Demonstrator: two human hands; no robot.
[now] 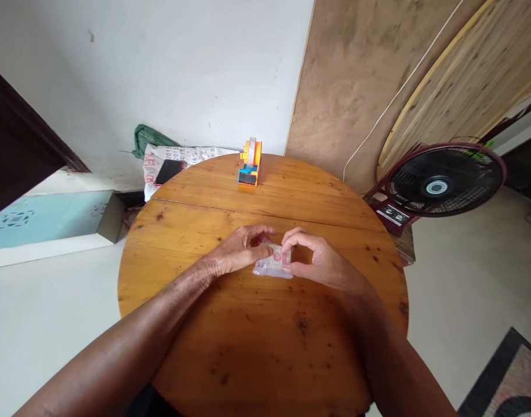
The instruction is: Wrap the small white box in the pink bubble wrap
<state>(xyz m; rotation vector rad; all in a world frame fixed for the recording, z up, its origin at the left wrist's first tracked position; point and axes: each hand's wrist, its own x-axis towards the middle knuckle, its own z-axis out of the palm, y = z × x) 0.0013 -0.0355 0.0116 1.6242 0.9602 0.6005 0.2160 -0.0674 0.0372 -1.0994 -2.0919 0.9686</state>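
Observation:
A small clear plastic packet (272, 267) with pale contents and red printing lies between my hands, low over the middle of the wooden table (231, 359). My left hand (242, 250) is closed on its left upper part, the thumb pressed on the front and the fingers curled behind. With thumb and fingertips, my right hand (320, 260) grips the packet's right edge. The lower edge of the packet shows loose, crinkled film. What the fingers do behind it is hidden.
An orange and blue tape dispenser (250, 164) stands near the table's far edge. Behind the table's far left edge are a printed white sack (191, 155) and a dark flat object (168, 172). A black fan (437, 185) stands at the right, beside a wooden board (330, 87).

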